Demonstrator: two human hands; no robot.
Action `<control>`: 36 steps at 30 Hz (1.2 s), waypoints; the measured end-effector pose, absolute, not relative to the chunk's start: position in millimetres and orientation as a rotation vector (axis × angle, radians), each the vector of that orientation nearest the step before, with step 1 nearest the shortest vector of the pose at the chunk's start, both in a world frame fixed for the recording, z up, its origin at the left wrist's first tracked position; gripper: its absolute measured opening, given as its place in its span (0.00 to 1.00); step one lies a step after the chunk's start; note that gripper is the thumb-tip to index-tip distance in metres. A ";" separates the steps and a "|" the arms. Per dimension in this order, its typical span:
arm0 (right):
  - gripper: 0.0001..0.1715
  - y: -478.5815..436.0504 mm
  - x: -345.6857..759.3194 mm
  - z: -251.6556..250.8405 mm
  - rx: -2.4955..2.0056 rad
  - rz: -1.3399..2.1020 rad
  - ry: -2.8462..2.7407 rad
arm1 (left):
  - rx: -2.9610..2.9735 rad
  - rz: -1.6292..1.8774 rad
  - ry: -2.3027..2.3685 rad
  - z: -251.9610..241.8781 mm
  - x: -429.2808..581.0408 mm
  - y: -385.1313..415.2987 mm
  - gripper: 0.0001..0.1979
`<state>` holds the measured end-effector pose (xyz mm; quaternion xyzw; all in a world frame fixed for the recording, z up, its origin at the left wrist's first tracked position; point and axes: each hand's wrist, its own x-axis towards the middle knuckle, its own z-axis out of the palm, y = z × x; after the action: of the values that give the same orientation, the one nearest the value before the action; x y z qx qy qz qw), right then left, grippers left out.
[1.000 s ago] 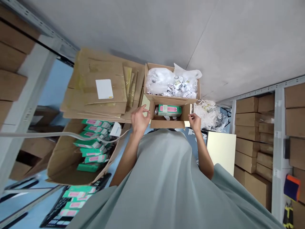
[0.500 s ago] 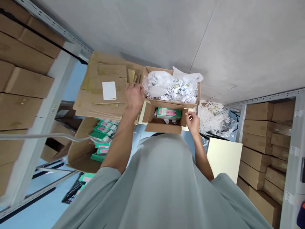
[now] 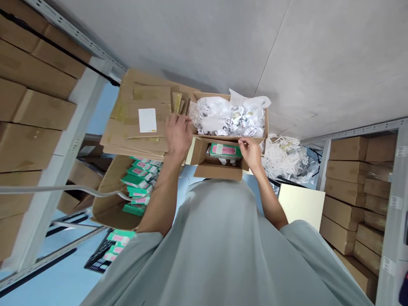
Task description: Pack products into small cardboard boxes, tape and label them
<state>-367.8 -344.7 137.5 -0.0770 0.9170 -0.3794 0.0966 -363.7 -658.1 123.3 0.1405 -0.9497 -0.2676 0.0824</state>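
In front of my body sits a small open cardboard box [image 3: 218, 171]. Inside it lies a green and pink product box [image 3: 225, 150] with bits of white paper around it. My right hand [image 3: 251, 154] is at the small box's right end, thumb and fingers closed on its end flap, most of which the hand covers. My left hand [image 3: 179, 132] is palm down with its fingers loosely apart, by flattened cardboard sheets [image 3: 123, 127] and the left end of a larger box [image 3: 266, 123]. Crumpled paper and clear plastic filler [image 3: 223, 114] fill that larger box.
At lower left, a carton [image 3: 106, 191] and a black crate [image 3: 95, 255] hold several green and pink boxes. White paper scraps [image 3: 280, 155] are heaped at right, near a cream panel [image 3: 301, 204]. Shelves of brown cartons [image 3: 342, 191] flank both sides. A grey wall [image 3: 204, 42] stands behind.
My right hand has moved left and slightly up, from beside the small box onto its right end flap. My left hand has hardly moved. The view has shifted a little.
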 end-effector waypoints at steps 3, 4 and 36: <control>0.14 -356.3 -392.0 141.4 -0.303 -0.974 2.756 | 0.364 -0.819 -2.904 118.3 -363.1 -657.5 0.10; 0.14 -358.6 -401.6 141.7 -0.306 -0.914 2.774 | 0.346 -0.831 -2.919 115.9 -363.2 -655.5 0.11; 0.28 -424.6 -489.5 138.4 -0.172 -0.257 2.773 | 0.051 -1.269 -2.954 68.9 -385.3 -649.8 0.17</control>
<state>-489.5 -424.6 138.4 -0.0606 0.9786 -0.0905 0.1747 -385.3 -649.8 68.9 0.0159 -0.9181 -0.3944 -0.0368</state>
